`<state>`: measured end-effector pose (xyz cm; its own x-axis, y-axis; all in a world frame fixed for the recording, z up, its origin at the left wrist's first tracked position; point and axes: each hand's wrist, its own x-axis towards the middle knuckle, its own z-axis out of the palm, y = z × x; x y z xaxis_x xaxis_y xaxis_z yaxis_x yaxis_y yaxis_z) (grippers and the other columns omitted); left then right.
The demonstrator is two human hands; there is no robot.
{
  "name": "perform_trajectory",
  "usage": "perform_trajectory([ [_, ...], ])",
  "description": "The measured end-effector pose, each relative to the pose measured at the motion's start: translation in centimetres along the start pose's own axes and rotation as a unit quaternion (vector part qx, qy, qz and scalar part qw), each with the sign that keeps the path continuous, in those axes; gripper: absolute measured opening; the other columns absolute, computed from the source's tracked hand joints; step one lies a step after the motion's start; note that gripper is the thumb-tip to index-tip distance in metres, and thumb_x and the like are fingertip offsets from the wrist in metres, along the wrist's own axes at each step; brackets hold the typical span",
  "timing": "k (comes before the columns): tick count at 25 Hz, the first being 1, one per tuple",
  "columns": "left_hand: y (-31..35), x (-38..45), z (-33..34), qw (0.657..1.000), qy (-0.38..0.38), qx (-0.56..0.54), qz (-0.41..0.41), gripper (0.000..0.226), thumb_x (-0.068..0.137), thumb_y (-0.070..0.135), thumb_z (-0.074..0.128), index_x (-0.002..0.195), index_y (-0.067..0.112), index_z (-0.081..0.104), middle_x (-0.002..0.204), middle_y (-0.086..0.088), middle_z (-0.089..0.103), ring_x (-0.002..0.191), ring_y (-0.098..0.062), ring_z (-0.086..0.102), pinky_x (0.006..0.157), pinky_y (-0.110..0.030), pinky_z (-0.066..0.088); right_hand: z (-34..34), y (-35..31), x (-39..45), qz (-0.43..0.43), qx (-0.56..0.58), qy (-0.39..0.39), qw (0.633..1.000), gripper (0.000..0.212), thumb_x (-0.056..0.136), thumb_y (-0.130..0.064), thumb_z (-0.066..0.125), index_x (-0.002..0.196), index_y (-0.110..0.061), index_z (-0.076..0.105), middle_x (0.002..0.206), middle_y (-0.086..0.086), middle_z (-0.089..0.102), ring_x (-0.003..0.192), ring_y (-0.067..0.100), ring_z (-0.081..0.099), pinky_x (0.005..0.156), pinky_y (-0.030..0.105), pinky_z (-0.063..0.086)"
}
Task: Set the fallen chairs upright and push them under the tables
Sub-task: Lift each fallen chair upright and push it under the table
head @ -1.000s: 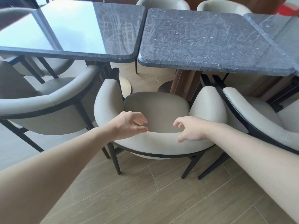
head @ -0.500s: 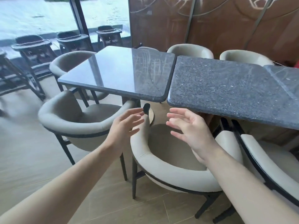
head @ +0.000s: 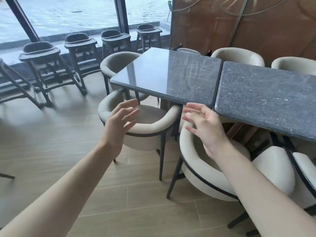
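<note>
Four high chairs (head: pixel 80 48) line the window (head: pixel 68 12).

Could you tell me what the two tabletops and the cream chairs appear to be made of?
Left tabletop: probably polished dark stone; it mirrors the window light. Right tabletop: speckled grey stone, granite-like, duller sheen. Cream chair: smooth padded upholstery, perhaps leather or faux leather, seam visible, on thin black legs, likely metal or painted wood.
</note>
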<state>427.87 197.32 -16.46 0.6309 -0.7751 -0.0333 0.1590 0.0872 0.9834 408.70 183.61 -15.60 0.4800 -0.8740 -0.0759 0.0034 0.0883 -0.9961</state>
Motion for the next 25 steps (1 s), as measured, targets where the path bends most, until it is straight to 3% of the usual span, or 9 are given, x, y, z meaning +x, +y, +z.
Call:
perform_trajectory([
  [8, 3.1, 2.1, -12.9, 0.998, -0.036, 0.054, 0.007, 0.040, 0.067, 0.033, 0.065, 0.105, 0.033, 0.076, 0.124, 0.004, 0.072, 0.121, -0.014, 0.065, 0.099, -0.036, 0.048, 10.7, -1.6, 1.1, 0.005, -0.029, 0.012, 1.000, 0.018, 0.094, -0.013, 0.060, 0.103, -0.026, 0.069, 0.114, -0.001, 0.072, 0.103, 0.015, 0.070, 0.092, 0.039, 0.054],
  [11, 3.0, 3.6, -17.2, 0.995, -0.045, 0.082, -0.019, 0.036, 0.073, 0.024, 0.067, 0.109, 0.027, 0.075, 0.121, 0.006, 0.073, 0.118, -0.012, 0.066, 0.096, -0.032, 0.048, 16.2, -0.7, 1.4, 0.015, -0.035, 0.018, 0.999, 0.018, 0.093, -0.013, 0.061, 0.100, -0.028, 0.068, 0.110, -0.003, 0.072, 0.105, 0.015, 0.069, 0.089, 0.037, 0.054],
  [14, 2.1, 5.9, -20.0, 0.992, -0.057, 0.107, -0.027, 0.031, 0.082, 0.021, 0.068, 0.111, 0.026, 0.075, 0.116, 0.010, 0.074, 0.111, -0.007, 0.066, 0.095, -0.030, 0.048, 20.1, 0.9, 2.5, 0.028, -0.057, 0.016, 0.998, 0.019, 0.092, -0.011, 0.061, 0.100, -0.028, 0.068, 0.109, -0.004, 0.071, 0.109, 0.016, 0.067, 0.086, 0.034, 0.054],
  [17, 0.9, 8.9, -21.2, 0.984, -0.076, 0.154, -0.038, 0.038, 0.078, 0.032, 0.068, 0.115, 0.029, 0.073, 0.115, 0.009, 0.074, 0.112, -0.009, 0.065, 0.093, -0.030, 0.051, 22.3, 2.5, 4.7, 0.032, -0.074, 0.009, 0.997, 0.020, 0.092, -0.011, 0.063, 0.105, -0.026, 0.068, 0.107, -0.007, 0.070, 0.101, 0.010, 0.065, 0.085, 0.031, 0.052],
  [20, -1.0, 12.7, -21.5, 0.973, -0.111, 0.197, -0.039, 0.038, 0.072, 0.034, 0.071, 0.110, 0.036, 0.072, 0.113, 0.011, 0.074, 0.114, -0.001, 0.065, 0.089, -0.023, 0.053, 23.7, 5.5, 7.7, 0.042, -0.134, 0.005, 0.990, 0.025, 0.089, -0.012, 0.067, 0.111, -0.025, 0.067, 0.111, -0.006, 0.069, 0.100, 0.007, 0.063, 0.084, 0.023, 0.049],
  [22, -3.0, 15.1, -21.8, 0.957, -0.154, 0.242, -0.038, 0.041, 0.067, 0.038, 0.074, 0.108, 0.044, 0.070, 0.116, 0.016, 0.072, 0.114, 0.006, 0.062, 0.093, -0.022, 0.051, 24.3, 8.2, 10.2, 0.056, -0.183, 0.010, 0.981, 0.032, 0.086, -0.011, 0.067, 0.116, -0.023, 0.065, 0.114, -0.005, 0.066, 0.105, 0.011, 0.064, 0.083, 0.021, 0.048],
  [25, -6.5, 18.4, -23.1, 0.920, -0.216, 0.321, -0.059, 0.048, 0.070, 0.036, 0.079, 0.110, 0.055, 0.063, 0.118, 0.038, 0.063, 0.114, 0.017, 0.055, 0.095, -0.017, 0.043, 24.9, 12.3, 13.7, 0.108, -0.276, 0.004, 0.955, 0.045, 0.084, -0.013, 0.066, 0.127, -0.023, 0.058, 0.124, -0.002, 0.058, 0.115, 0.015, 0.057, 0.088, 0.024, 0.046],
])
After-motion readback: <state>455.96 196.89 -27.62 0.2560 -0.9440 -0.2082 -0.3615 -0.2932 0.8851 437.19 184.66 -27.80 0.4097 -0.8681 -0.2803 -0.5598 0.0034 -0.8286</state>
